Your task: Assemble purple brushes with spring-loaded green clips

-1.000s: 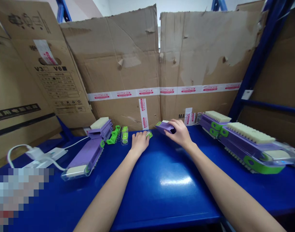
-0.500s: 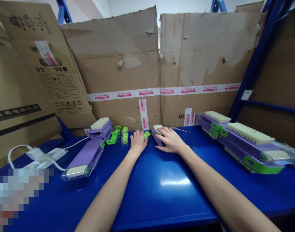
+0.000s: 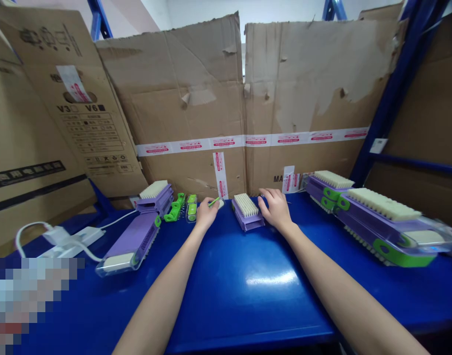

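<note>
A small purple brush head [image 3: 247, 211] with cream bristles lies bristles-up on the blue table [image 3: 248, 281], at the back middle. My right hand [image 3: 274, 209] rests just right of it, fingers curled on the table by its edge. My left hand [image 3: 204, 213] is closed in a pinch on a thin green plastic piece [image 3: 214, 201], left of the brush head. Several loose green clips [image 3: 181, 207] lie just left of that hand.
A purple brush head [image 3: 155, 195] and a long purple handle part [image 3: 131, 240] lie at the left. Stacked purple-and-green brushes [image 3: 373, 217] fill the right side. A white power strip and cable [image 3: 63, 236] sit far left. Cardboard boxes [image 3: 226, 108] wall the back.
My right hand turned the purple brush head bristles-up, set it on the table and slid off to its right. My left hand lifted a green piece off the table.
</note>
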